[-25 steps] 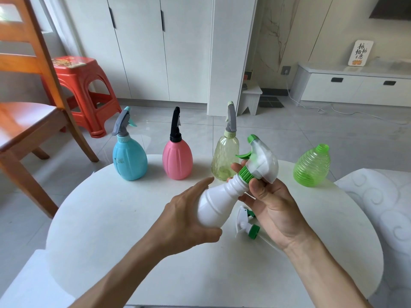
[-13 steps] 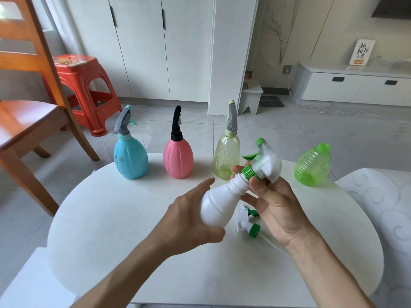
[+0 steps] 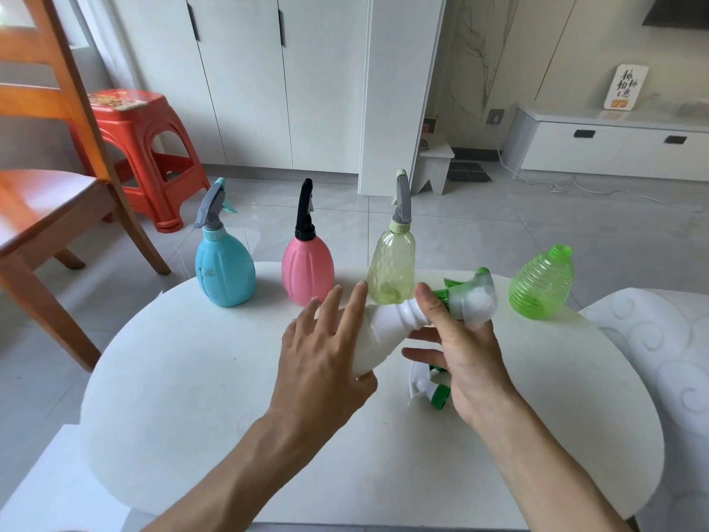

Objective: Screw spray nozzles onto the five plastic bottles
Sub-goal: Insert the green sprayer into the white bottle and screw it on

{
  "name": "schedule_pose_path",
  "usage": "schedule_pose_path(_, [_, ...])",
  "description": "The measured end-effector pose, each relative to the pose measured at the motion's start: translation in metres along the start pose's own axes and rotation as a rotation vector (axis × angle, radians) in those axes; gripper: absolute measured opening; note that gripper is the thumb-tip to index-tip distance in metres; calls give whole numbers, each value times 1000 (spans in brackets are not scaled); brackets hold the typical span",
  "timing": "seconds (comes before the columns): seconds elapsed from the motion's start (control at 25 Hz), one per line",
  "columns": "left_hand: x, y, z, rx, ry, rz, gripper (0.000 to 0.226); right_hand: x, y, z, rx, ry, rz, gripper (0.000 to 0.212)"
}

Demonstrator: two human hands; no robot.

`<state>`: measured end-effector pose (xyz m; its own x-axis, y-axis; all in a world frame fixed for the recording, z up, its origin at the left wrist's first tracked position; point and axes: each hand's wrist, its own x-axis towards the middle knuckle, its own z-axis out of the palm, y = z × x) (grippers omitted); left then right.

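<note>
Above the table [image 3: 192, 397], right hand [image 3: 466, 353] fingers grasping white bottle [image 3: 387, 332] neck, left hand [image 3: 326, 355] fingers released

Bright, soft daylight fills the room, strongest from ten o'clock, where a window [image 3: 9, 13] blows out to white. The white table [image 3: 192, 378] is nearly overexposed and shows only faint shadows. The floor tiles [image 3: 479, 232] carry a pale sheen. Wide-angle distortion bends cabinet lines toward the edges. The spray nozzle [image 3: 470, 297] at centre is motion-blurred.
</note>
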<state>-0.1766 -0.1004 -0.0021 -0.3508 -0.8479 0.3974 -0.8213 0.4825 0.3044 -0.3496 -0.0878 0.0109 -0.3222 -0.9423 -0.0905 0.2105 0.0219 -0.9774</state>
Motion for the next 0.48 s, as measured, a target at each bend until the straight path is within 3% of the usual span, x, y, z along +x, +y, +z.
schedule_pose_path(0.28, [2, -6, -4, -27, 28, 47, 101, 10, -11, -22, -51, -190, -127, 24])
schedule_pose_path(0.48, [-1, -6, -6, -144, 71, 21, 103, 12, -11, -28, 50, -314, -115, 33])
